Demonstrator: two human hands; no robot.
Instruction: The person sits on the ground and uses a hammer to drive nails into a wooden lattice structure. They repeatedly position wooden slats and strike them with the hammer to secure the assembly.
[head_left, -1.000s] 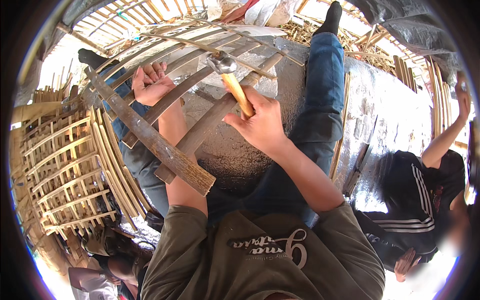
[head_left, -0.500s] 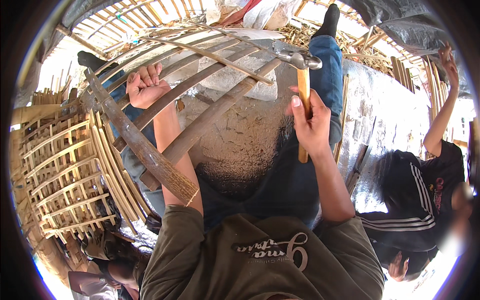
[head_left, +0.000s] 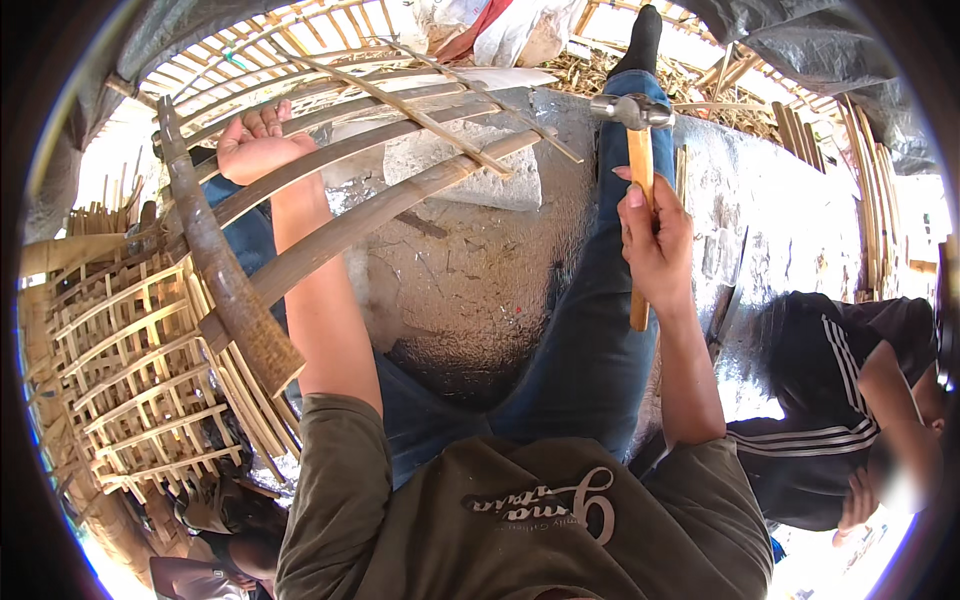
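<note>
My right hand (head_left: 658, 235) is wrapped round the wooden handle of a hammer (head_left: 640, 165), its metal head up at the far end, over my right leg. On the left, a bamboo lattice frame (head_left: 395, 198) of long curved slats is tilted over my left forearm, with thinner strips lying across them. A thick, dark bamboo piece (head_left: 225, 260) joins the slats' near-left ends. My left hand (head_left: 264, 146) reaches up among the slats, palm up, fingers loosely bent and apart; some slats cross over its wrist and forearm. It grips nothing that I can see.
A pale stone block (head_left: 465, 165) lies on the ground beyond my knees. Woven bamboo panels (head_left: 140, 360) stand at left. A person in dark clothes (head_left: 830, 400) sits at right, another (head_left: 215, 570) at lower left. Bamboo scraps (head_left: 610, 75) lie at the far side.
The lattice frame has shifted left with my left hand, whose fingers have loosened. My right hand has carried the hammer to the right. The person at right has lowered a raised arm.
</note>
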